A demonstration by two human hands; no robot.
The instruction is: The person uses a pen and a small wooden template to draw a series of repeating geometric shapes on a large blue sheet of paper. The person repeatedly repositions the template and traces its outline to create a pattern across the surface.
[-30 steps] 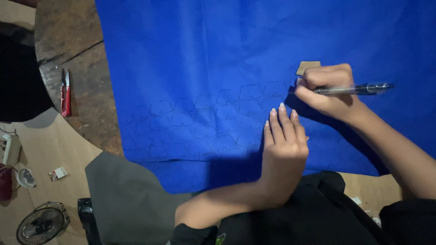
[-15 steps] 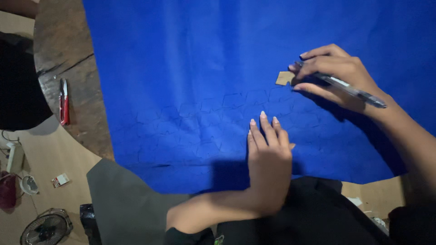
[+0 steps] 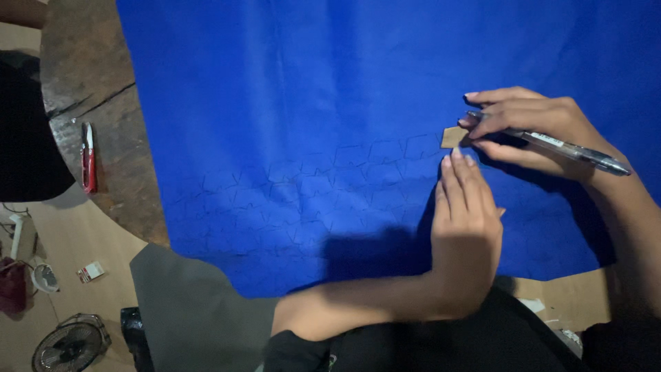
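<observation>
A large blue cloth (image 3: 330, 103) covers most of a round wooden table (image 3: 89, 89). Faint rows of traced outlines (image 3: 323, 186) run across its lower middle. My right hand (image 3: 530, 124) holds a pen (image 3: 558, 145) and its fingertips rest on a small brown cardboard template (image 3: 454, 137) lying on the cloth. My left hand (image 3: 468, 234) lies flat on the cloth just below the template, fingers together and pointing at it, with the fingertips nearly touching its edge.
Red-handled snips (image 3: 88, 157) lie on the bare wood at the left. A grey piece of fabric (image 3: 193, 310) hangs at the table's near edge. On the floor at lower left are a small fan (image 3: 69, 344) and a small box (image 3: 90, 271).
Both hands and the template sit further right in the picture as the view shifted. My left hand slid up toward the template. The pen now points right rather than down-right.
</observation>
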